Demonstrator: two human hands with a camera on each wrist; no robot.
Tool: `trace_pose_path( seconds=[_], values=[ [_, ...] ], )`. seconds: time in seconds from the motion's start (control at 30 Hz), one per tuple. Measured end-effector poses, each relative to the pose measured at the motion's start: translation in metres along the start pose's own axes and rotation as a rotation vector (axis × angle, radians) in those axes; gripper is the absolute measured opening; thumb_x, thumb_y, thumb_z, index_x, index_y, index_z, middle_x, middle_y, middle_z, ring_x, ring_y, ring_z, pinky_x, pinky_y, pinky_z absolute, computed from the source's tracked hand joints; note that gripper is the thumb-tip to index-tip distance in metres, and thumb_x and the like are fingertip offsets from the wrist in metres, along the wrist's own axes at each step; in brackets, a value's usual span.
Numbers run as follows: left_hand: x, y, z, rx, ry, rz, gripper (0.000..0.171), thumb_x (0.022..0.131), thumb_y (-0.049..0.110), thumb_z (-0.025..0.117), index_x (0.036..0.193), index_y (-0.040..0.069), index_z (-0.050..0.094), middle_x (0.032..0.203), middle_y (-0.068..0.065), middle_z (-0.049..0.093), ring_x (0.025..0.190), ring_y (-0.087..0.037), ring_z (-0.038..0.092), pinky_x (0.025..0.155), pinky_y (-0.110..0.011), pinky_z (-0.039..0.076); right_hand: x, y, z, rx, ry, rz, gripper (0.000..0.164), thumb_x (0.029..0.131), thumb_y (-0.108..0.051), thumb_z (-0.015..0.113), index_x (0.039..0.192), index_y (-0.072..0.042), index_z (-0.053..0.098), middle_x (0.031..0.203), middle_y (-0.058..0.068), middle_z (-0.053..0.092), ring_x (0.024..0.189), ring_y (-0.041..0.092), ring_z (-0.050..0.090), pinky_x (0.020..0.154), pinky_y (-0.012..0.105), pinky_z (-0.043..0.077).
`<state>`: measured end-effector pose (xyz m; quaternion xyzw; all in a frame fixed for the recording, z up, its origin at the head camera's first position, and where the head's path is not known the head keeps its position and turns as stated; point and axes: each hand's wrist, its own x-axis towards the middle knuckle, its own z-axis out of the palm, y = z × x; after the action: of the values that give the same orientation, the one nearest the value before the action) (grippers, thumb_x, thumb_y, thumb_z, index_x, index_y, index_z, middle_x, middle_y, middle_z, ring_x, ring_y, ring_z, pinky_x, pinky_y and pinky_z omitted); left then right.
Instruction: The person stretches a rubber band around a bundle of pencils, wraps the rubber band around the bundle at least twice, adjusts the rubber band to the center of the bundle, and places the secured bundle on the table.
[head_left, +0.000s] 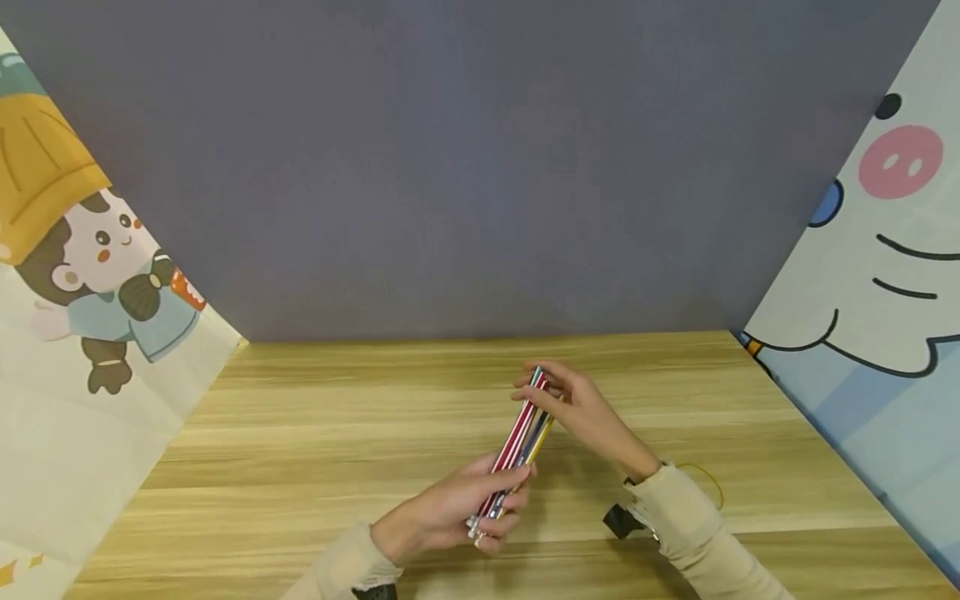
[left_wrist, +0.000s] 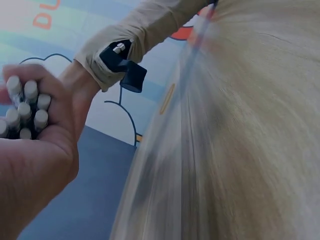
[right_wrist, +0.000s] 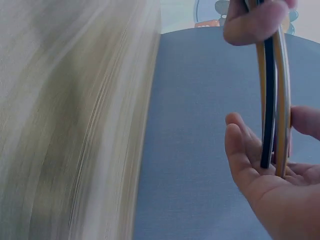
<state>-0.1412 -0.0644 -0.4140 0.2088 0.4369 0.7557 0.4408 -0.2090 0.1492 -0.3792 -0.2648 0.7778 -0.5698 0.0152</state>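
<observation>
My left hand (head_left: 468, 508) grips a bundle of pencils (head_left: 517, 442) around its lower part, with the thumb laid across the front. The pencils are red and white striped, dark and yellow, and stand tilted above the table. White eraser ends (left_wrist: 24, 109) poke out of the left fist in the left wrist view. At the bundle's upper end is my right hand (head_left: 581, 408). Its thumb is beside the pencils, and the other fingers (right_wrist: 240, 155) extend loosely behind. In the right wrist view, the pencil tips meet the right palm and finger bases.
On the wood-grain table (head_left: 300, 433), a yellow rubber band (head_left: 708, 483) lies beside the right forearm. A black wrist device (head_left: 624, 521) hangs under the right sleeve. A grey panel (head_left: 480, 167) rises behind the table, and cartoon-printed sheets (head_left: 870, 275) flank it.
</observation>
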Motion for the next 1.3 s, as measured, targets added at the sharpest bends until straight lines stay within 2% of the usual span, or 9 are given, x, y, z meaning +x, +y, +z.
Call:
trace_pose_path(
  seconds=[0.2, 0.33, 0.5, 0.63, 0.73, 0.9, 1.1, 1.17, 1.3],
  values=[
    [-0.001, 0.004, 0.0, -0.034, 0.025, 0.021, 0.023, 0.108, 0.03, 0.044, 0.121, 0.012, 0.041, 0.073, 0.008, 0.038, 0.045, 0.003, 0.033, 0.035, -0.013, 0.028, 0.001, 0.001, 0.003, 0.047, 0.03, -0.015, 0.036, 0.1, -0.016, 0.061, 0.133, -0.005, 0.051, 0.118, 0.019, 0.069, 0.103, 0.028, 0.069, 0.077, 0.031, 0.059],
    [0.0, 0.004, -0.001, -0.032, 0.011, 0.029, 0.017, 0.108, 0.028, 0.043, 0.115, 0.013, 0.04, 0.07, 0.009, 0.035, 0.042, 0.003, 0.031, 0.033, -0.013, 0.024, 0.0, 0.001, 0.003, 0.043, 0.028, -0.019, 0.027, 0.101, -0.017, 0.061, 0.124, -0.006, 0.055, 0.118, 0.018, 0.068, 0.103, 0.032, 0.068, 0.077, 0.029, 0.058],
    [0.001, 0.003, 0.001, 0.006, 0.028, 0.027, 0.019, 0.108, 0.029, 0.044, 0.1, 0.013, 0.039, 0.066, 0.008, 0.033, 0.041, 0.002, 0.029, 0.032, -0.015, 0.022, -0.001, 0.0, 0.0, 0.069, -0.002, -0.005, 0.028, 0.102, -0.018, 0.059, 0.123, -0.001, 0.054, 0.117, 0.012, 0.069, 0.107, 0.037, 0.066, 0.09, 0.03, 0.056],
    [0.002, 0.002, 0.001, 0.036, 0.055, 0.014, 0.022, 0.107, 0.03, 0.046, 0.096, 0.013, 0.039, 0.066, 0.008, 0.033, 0.041, 0.001, 0.029, 0.032, -0.015, 0.023, -0.001, -0.002, -0.001, 0.08, -0.027, 0.01, 0.03, 0.102, -0.019, 0.058, 0.125, 0.0, 0.054, 0.121, 0.013, 0.068, 0.112, 0.035, 0.065, 0.093, 0.031, 0.054],
    [0.002, 0.001, 0.002, 0.055, 0.059, 0.012, 0.022, 0.107, 0.031, 0.046, 0.099, 0.012, 0.039, 0.066, 0.008, 0.036, 0.042, 0.001, 0.032, 0.033, -0.015, 0.027, -0.001, -0.002, -0.001, 0.081, -0.057, 0.031, 0.032, 0.104, -0.021, 0.056, 0.13, -0.002, 0.055, 0.125, 0.012, 0.066, 0.115, 0.028, 0.064, 0.096, 0.031, 0.052],
    [0.002, 0.001, 0.002, 0.074, 0.029, 0.026, 0.022, 0.108, 0.03, 0.043, 0.098, 0.011, 0.04, 0.066, 0.007, 0.037, 0.041, 0.0, 0.037, 0.033, -0.016, 0.03, -0.002, 0.0, -0.007, 0.147, -0.089, 0.098, 0.033, 0.102, -0.024, 0.058, 0.131, -0.008, 0.059, 0.125, 0.012, 0.066, 0.106, 0.027, 0.068, 0.094, 0.036, 0.055],
    [0.001, 0.001, -0.004, 0.047, -0.023, 0.016, 0.016, 0.109, 0.027, 0.039, 0.11, 0.011, 0.039, 0.067, 0.009, 0.036, 0.041, 0.0, 0.037, 0.031, -0.017, 0.029, -0.002, 0.002, -0.017, 0.236, -0.156, 0.178, 0.035, 0.1, -0.022, 0.063, 0.127, 0.0, 0.058, 0.125, 0.022, 0.062, 0.094, 0.033, 0.069, 0.068, 0.05, 0.061],
    [0.0, 0.001, -0.007, 0.044, -0.023, 0.004, 0.016, 0.109, 0.027, 0.04, 0.115, 0.012, 0.038, 0.067, 0.009, 0.036, 0.041, 0.0, 0.037, 0.031, -0.016, 0.03, -0.001, 0.001, -0.018, 0.255, -0.167, 0.206, 0.035, 0.098, -0.02, 0.065, 0.123, 0.003, 0.058, 0.119, 0.024, 0.063, 0.091, 0.034, 0.069, 0.068, 0.053, 0.06],
    [0.0, 0.001, -0.011, 0.091, 0.003, -0.014, 0.016, 0.108, 0.027, 0.045, 0.108, 0.012, 0.04, 0.064, 0.009, 0.035, 0.041, -0.002, 0.038, 0.033, -0.018, 0.034, -0.001, -0.002, -0.017, 0.248, -0.142, 0.231, 0.031, 0.096, -0.016, 0.069, 0.115, 0.006, 0.059, 0.104, 0.024, 0.064, 0.085, 0.032, 0.071, 0.08, 0.053, 0.058]
  ],
)
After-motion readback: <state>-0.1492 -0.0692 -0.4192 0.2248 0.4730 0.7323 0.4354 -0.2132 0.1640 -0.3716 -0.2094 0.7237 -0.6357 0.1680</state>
